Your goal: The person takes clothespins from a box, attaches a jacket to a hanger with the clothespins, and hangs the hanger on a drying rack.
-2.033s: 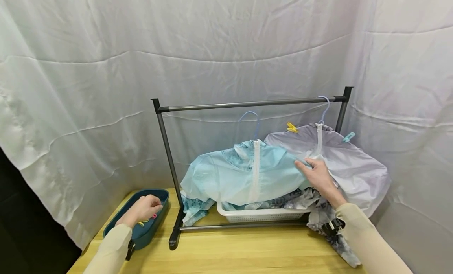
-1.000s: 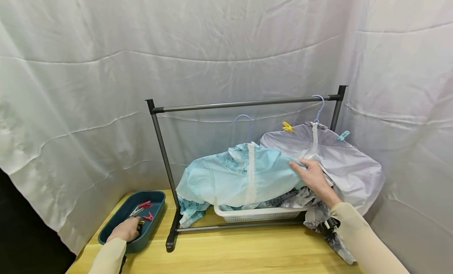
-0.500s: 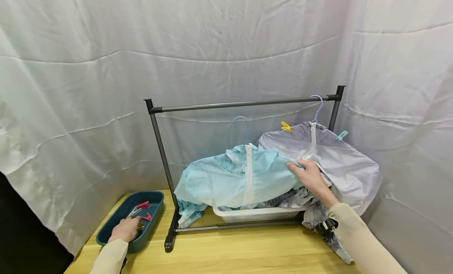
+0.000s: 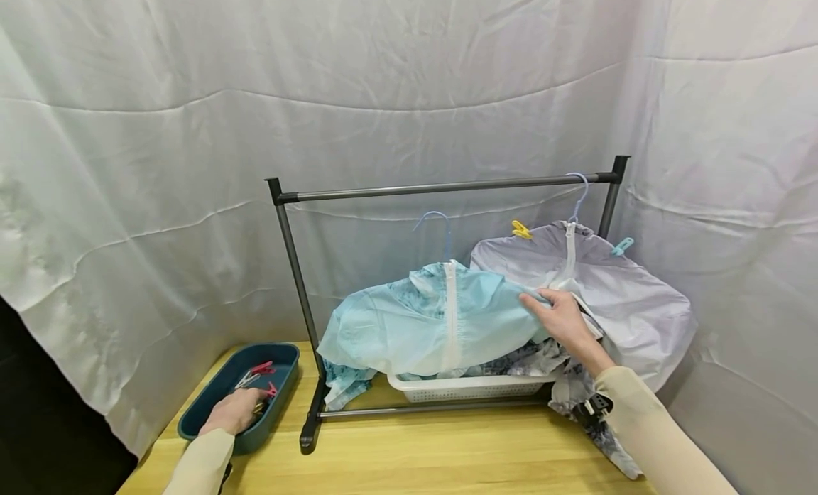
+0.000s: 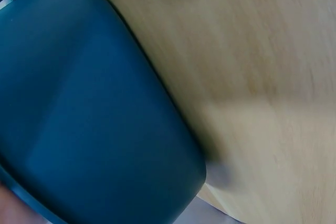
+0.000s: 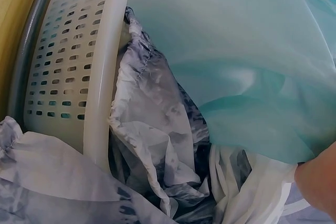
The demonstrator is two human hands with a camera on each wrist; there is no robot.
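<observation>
two hands are at work, well apart. the right hand [image 4: 562,316] lies on the shoulder of the light blue jacket [image 4: 409,321], and its fingers [image 4: 535,301] pinch the blue cloth where it meets the lilac jacket [image 4: 629,296]. the blue jacket spreads to the left of these fingers, its long axis lies left to right, and its white zipper runs up and down with the collar pointing up to a blue hanger [image 4: 434,221]. this hanger hook is below the bar of the dark rack [image 4: 441,189], not on it. under the fingers is one white basket [image 4: 460,387] with patterned grey cloth [image 6: 157,129] spilling over its rim.

the left hand [image 4: 235,411] is inside the dark blue tray [image 4: 281,360] on the desk [image 4: 434,452]. i cannot tell if its fingers hold something, because they curl down among the pegs [image 4: 260,371]. just beyond these fingers lie two pink pegs. on the lilac jacket i count one yellow peg [image 4: 520,230] and one turquoise peg [image 4: 621,247].
</observation>
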